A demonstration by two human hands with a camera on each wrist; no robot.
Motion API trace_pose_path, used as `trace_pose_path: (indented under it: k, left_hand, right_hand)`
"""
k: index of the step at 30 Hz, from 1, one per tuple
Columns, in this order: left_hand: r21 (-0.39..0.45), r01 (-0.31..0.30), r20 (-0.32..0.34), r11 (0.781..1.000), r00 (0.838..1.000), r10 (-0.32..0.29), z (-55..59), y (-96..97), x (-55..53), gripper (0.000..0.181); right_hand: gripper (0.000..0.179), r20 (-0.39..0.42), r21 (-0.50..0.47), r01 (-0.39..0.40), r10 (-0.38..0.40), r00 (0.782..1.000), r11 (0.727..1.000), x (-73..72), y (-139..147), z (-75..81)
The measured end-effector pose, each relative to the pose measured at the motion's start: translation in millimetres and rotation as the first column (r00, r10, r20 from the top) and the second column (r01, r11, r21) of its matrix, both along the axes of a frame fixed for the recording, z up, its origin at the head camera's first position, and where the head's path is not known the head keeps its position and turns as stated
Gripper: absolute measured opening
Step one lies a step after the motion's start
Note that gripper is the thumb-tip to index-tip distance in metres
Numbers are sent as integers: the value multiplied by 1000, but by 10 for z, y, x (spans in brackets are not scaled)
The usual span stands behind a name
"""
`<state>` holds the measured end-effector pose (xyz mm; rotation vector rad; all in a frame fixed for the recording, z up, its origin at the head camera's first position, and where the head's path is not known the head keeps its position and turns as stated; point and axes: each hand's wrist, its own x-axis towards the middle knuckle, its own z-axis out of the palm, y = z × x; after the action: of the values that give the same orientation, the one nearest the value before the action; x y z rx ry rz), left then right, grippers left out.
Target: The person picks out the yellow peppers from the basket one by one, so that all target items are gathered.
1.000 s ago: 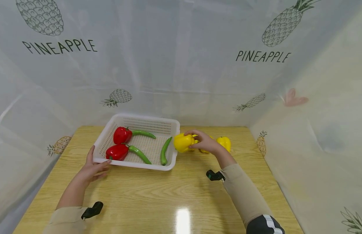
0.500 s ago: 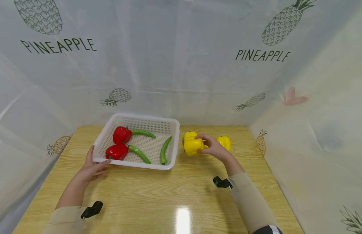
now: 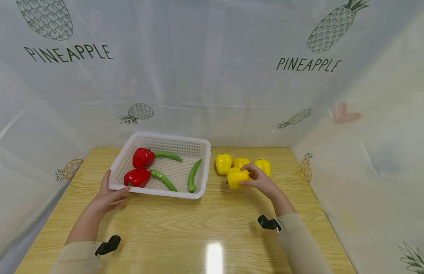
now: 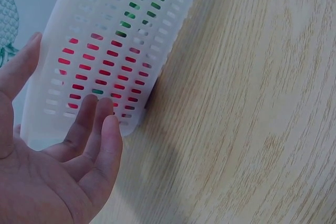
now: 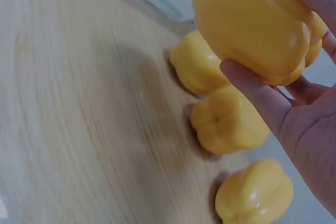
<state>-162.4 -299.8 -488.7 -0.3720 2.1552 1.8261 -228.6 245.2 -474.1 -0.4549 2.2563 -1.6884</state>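
A yellow bell pepper (image 3: pixel 236 179) is pinched between the thumb and fingers of my right hand (image 3: pixel 263 184), raised in front of the other yellow bell peppers. The right wrist view shows this held pepper (image 5: pixel 252 24) large, above the tabletop. My left hand (image 3: pixel 104 199) rests at the near left corner of the white plastic basket (image 3: pixel 157 193). Its fairly straight fingers (image 4: pixel 105 124) touch or lie close to the perforated side wall. Inside the basket are two red bell peppers (image 3: pixel 137 177) at the left and several green chili peppers (image 3: pixel 194 176).
Behind the right hand, three yellow bell peppers (image 3: pixel 223 164) stand in a row right of the basket. The wooden table (image 3: pixel 177 228) extends toward the person. A pineapple-printed plastic sheet (image 3: pixel 212 76) hangs behind and at the sides.
My right hand has moved right and nearer the person with its yellow bell pepper, away from the basket's right edge, uncovering the peppers behind. The left hand and basket have stayed put.
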Motion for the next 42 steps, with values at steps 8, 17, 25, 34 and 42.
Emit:
trace_pose_path:
  k: [8,17,25,34,42]
  left_hand:
    - [-4,3,2,1000,1000,-3,12,3,0,111]
    - [-6,1,9,1000,1000,-1,23,13,0,110]
    - [-5,6,0,1000,1000,-6,17,4,-3,110]
    - [2,4,-10,1000,1000,-4,-5,1,-10,111]
    - [-4,13,-19,1000,1000,-13,4,8,-7,108]
  right_hand:
    - [47,-9,59,3,-2,1000,998,117,174,-64]
    - [45,-6,86,58,-57,998,995,263,391,-162]
    - [47,-37,106,99,-95,995,989,347,549,-272]
    - [58,5,140,143,-145,989,980,428,653,-333]
    - [60,21,135,173,-178,984,976,459,789,-403]
